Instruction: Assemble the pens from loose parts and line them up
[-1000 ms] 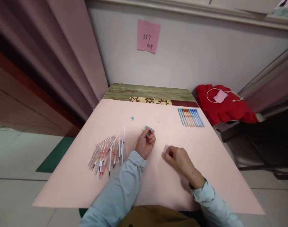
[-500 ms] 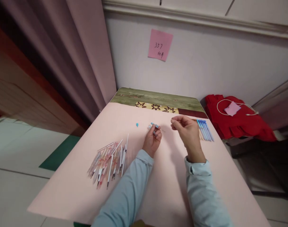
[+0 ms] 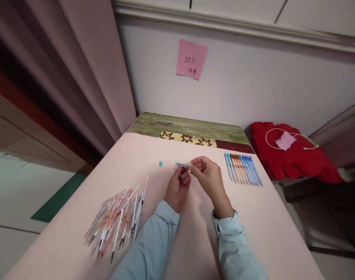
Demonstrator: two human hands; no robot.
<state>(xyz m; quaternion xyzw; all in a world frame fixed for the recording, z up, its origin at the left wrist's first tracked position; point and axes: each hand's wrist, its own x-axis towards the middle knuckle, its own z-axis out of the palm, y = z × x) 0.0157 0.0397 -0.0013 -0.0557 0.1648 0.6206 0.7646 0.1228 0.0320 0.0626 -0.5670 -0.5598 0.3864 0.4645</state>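
My left hand [image 3: 176, 190] is closed around light-blue pen parts; a short blue tube end [image 3: 183, 165] sticks out between thumb and forefinger. Close against it on the right, my right hand [image 3: 208, 179] pinches thumb and forefinger together at that tube's end. Whatever those fingertips hold is too small to make out. A small blue pen piece [image 3: 160, 163] lies on the table just left of my hands. Nearer me on the left is a loose pile of pen refills and clear barrels [image 3: 119, 217], white and pinkish with dark tips.
At the right, a neat row of pens [image 3: 243, 169] in blue and brown lies side by side. Beyond the table's right edge sits a red cloth [image 3: 300, 163] with a white cable and pink paper. A pink note [image 3: 192, 58] is stuck on the wall behind.
My right hand has moved left, from near the pen row to the tube end at my left hand. The view has shifted, and the whole pen row now shows.
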